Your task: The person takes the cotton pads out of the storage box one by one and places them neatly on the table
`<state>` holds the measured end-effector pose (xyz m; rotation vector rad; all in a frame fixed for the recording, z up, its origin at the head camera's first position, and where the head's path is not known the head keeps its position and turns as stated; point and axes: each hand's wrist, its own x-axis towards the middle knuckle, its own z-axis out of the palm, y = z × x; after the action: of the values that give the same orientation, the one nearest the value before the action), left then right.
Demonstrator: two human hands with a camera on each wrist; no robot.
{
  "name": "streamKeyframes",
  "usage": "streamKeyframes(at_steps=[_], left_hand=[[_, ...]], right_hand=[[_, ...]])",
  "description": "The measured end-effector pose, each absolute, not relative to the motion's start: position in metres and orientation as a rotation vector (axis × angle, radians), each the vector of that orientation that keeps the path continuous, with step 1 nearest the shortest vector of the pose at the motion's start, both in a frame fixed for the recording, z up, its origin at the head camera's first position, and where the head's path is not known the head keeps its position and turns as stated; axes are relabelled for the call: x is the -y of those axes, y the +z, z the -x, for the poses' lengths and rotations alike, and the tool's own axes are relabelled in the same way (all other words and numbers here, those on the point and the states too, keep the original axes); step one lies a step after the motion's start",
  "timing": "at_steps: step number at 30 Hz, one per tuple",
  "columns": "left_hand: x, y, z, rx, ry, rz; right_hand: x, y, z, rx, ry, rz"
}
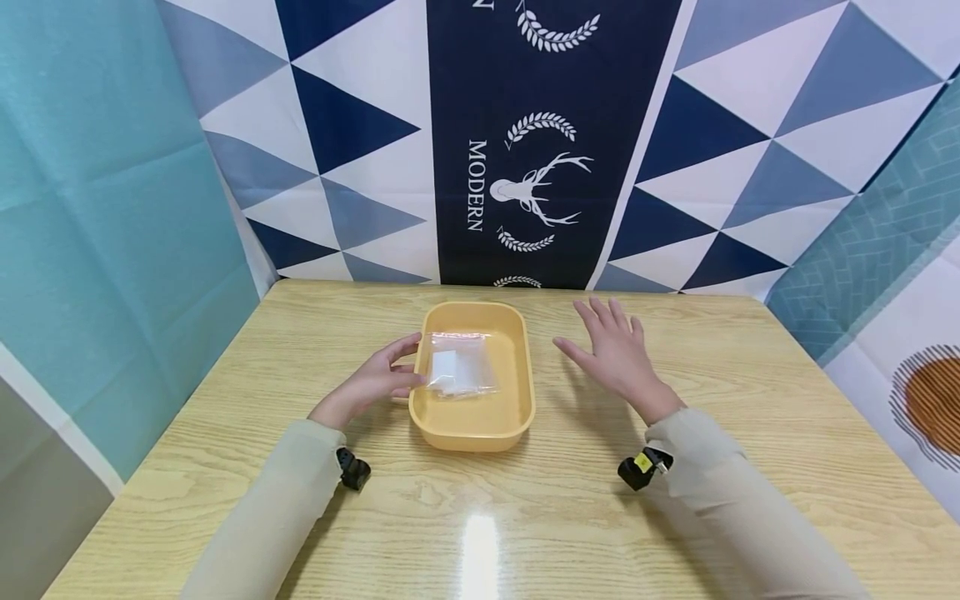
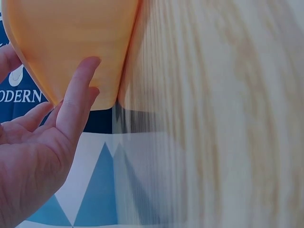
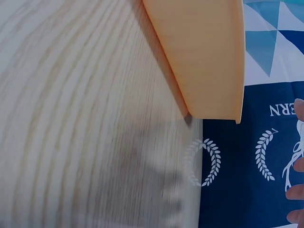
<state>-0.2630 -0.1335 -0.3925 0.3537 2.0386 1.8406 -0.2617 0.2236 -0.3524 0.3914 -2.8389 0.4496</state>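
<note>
A yellow-orange plastic basin (image 1: 510, 417) stands on the wooden table. Inside it lies a clear zip-top plastic bag (image 1: 474, 367) with a white rectangle in it. My left hand (image 1: 378, 379) is at the basin's left rim and holds it lightly, one digit reaching over the edge. The left wrist view shows other fingers (image 2: 80, 95) against the outer wall. To the right of the basin and apart from it, my right hand (image 1: 618, 354) hovers with spread fingers, holding nothing. Only a few of its fingertips (image 3: 297, 191) show in the right wrist view.
The wooden table (image 1: 300, 325) reaches back to a wall cloth (image 1: 375, 167) with blue and white triangles and a dark deer panel. A teal cloth (image 1: 112, 208) hangs at the left. Each sleeve cuff carries a small black device (image 1: 352, 469).
</note>
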Motion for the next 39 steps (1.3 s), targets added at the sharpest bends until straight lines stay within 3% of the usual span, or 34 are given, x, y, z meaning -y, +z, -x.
streamKeyframes(at_steps=[39], left_hand=[[0.133,-0.392,0.264,-2.024,1.846,-0.321]], right_hand=[[-0.166,-0.327,0.286,2.830,0.703,-0.441]])
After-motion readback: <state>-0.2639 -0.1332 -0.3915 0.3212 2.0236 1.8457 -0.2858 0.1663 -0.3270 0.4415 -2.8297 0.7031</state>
